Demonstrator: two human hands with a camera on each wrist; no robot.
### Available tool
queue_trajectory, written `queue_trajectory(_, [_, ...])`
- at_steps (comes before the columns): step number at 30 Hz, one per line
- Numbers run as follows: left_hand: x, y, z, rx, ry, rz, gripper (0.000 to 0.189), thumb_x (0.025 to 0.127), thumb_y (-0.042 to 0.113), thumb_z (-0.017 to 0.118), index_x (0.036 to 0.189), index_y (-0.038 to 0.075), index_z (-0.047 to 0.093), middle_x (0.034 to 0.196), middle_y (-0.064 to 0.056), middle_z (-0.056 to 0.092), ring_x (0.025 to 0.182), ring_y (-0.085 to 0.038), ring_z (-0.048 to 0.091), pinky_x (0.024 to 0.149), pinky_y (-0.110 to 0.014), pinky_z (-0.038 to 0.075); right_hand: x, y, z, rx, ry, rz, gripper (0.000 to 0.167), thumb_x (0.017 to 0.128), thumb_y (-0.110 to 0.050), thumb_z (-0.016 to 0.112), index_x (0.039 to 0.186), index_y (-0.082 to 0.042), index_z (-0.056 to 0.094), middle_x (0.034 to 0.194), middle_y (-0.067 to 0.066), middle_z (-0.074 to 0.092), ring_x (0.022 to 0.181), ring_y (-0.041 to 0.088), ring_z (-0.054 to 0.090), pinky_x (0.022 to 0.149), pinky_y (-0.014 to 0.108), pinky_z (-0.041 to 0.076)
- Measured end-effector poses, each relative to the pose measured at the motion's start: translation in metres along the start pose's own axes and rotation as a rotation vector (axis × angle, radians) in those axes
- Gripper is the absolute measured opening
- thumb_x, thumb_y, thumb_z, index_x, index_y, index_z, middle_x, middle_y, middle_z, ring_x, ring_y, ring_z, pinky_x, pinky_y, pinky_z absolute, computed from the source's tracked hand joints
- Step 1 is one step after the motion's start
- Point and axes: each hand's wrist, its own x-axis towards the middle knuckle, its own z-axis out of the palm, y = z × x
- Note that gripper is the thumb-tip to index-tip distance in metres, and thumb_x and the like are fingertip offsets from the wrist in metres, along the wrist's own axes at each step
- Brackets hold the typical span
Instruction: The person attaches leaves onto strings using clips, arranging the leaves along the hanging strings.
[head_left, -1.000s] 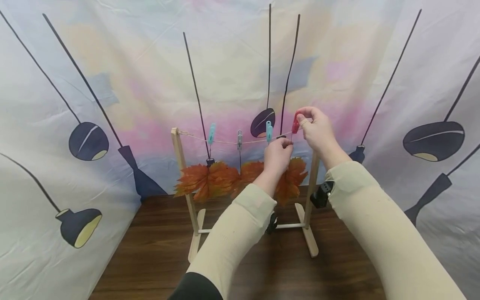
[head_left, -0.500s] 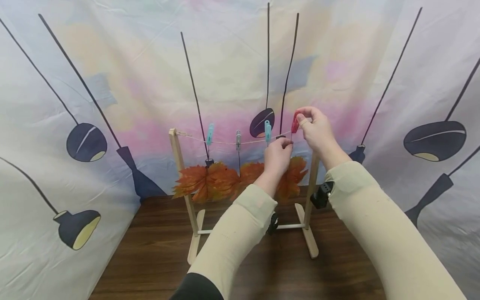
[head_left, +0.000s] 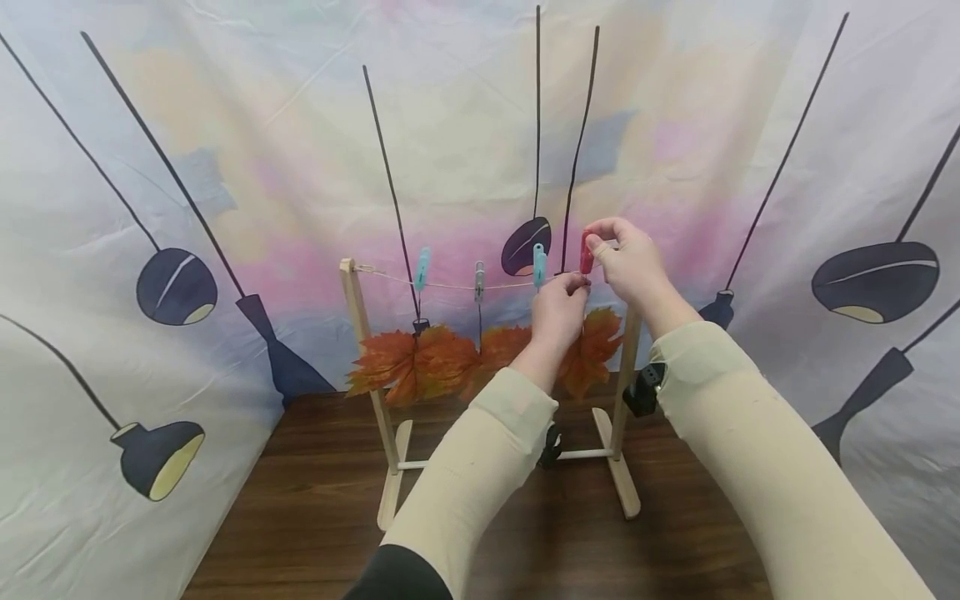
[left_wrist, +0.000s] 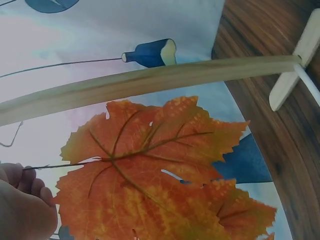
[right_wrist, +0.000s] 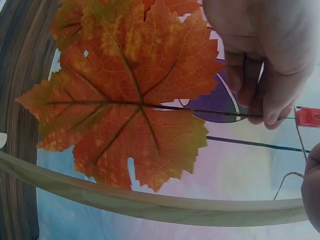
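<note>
In the head view my left hand (head_left: pixel 557 315) pinches the thin stem of an orange artificial maple leaf (head_left: pixel 594 354), which hangs below the fingers. The left wrist view shows the stem running from those fingertips to the leaf (left_wrist: pixel 145 157). My right hand (head_left: pixel 633 262) pinches a red clothespin (head_left: pixel 586 252) just above the left fingertips, at the string. Seen from the right wrist, the clothespin's end (right_wrist: pixel 308 117) lies at the tip of the stem, beside the string. Most of the right hand (right_wrist: pixel 312 182) is outside that view.
A wooden stand (head_left: pixel 360 325) carries a string (head_left: pixel 452 287) with two blue clothespins (head_left: pixel 422 268) and a grey one (head_left: pixel 479 281). More orange leaves (head_left: pixel 416 362) hang from them. The stand's feet (head_left: pixel 617 479) rest on a brown wooden table (head_left: pixel 300 492), before a printed cloth.
The red clothespin has shifted slightly left and down, closer to the left fingertips, and is more upright. The left hand has moved a little right, raising its leaf slightly.
</note>
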Motion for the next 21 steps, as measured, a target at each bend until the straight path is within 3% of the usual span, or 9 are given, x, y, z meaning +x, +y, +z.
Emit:
queue_trajectory(5, [0.0006, -0.0003, 0.0004, 0.013, 0.002, 0.013, 0.016, 0.092, 0.022, 0.061, 0.099, 0.015, 0.073, 0.097, 0.005, 0.069, 0.085, -0.012, 0.059, 0.074, -0.026, 0.049, -0.0006, 0.0013, -0.0002, -0.006, -0.018, 0.005, 0.031, 0.098, -0.028, 0.048, 0.123, -0.01, 0.053, 0.111, 0.008, 0.054, 0.083, 0.022, 0.048, 0.068, 0.031, 0.043])
queue_trajectory(13, [-0.0011, -0.0035, 0.0019, 0.014, -0.018, 0.002, 0.019, 0.092, 0.024, 0.06, 0.103, 0.015, 0.072, 0.09, 0.004, 0.068, 0.073, -0.011, 0.057, 0.071, -0.027, 0.049, 0.0016, 0.004, -0.0037, 0.101, 0.022, -0.03, 0.032, 0.097, -0.027, 0.048, 0.122, -0.007, 0.051, 0.103, 0.006, 0.053, 0.068, 0.013, 0.047, 0.059, 0.024, 0.039])
queue_trajectory(18, [-0.0006, -0.004, 0.002, 0.007, -0.027, 0.001, 0.019, 0.093, 0.025, 0.06, 0.102, 0.015, 0.072, 0.085, 0.005, 0.067, 0.068, -0.012, 0.056, 0.065, -0.026, 0.048, 0.0022, 0.0037, -0.0022, 0.078, 0.008, -0.032, 0.032, 0.097, -0.028, 0.05, 0.121, -0.008, 0.053, 0.103, 0.006, 0.055, 0.069, 0.014, 0.047, 0.058, 0.024, 0.039])
queue_trajectory(21, [0.0, -0.0036, 0.0026, 0.017, -0.018, 0.014, 0.017, 0.093, 0.025, 0.06, 0.1, 0.016, 0.073, 0.088, 0.006, 0.068, 0.073, -0.012, 0.057, 0.067, -0.026, 0.049, 0.0025, 0.0028, -0.0018, 0.049, -0.004, -0.035, 0.031, 0.097, -0.027, 0.049, 0.121, -0.008, 0.053, 0.104, 0.007, 0.055, 0.073, 0.016, 0.047, 0.06, 0.025, 0.04])
